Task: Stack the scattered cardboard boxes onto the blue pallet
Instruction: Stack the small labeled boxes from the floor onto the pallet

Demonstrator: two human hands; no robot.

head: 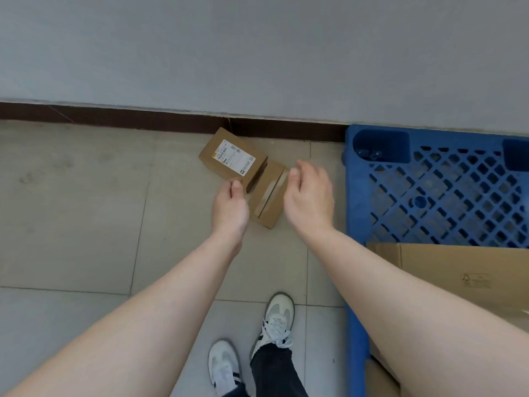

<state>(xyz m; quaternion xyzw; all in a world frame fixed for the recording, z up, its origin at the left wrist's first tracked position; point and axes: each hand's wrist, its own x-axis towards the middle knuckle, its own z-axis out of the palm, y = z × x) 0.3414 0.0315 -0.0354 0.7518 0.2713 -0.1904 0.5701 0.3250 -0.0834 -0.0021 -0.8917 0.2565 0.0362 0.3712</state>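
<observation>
I see small box [263, 193] on floor [71, 210] by wall [257, 53], just left of blue pallet [355, 196]. Left hand [230, 207] and right hand [310, 196] flank it, fingers loose, gripping nothing. Bigger box [458, 270] sits on pallet.

Grey wall [257, 47], dark skirting [128, 121], beige floor tiles [71, 210].

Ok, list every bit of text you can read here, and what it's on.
Nothing can be read.
White label on the small box: printed lines and a logo, too blurred.
Stamp on the big box on the pallet: too faint.
</observation>
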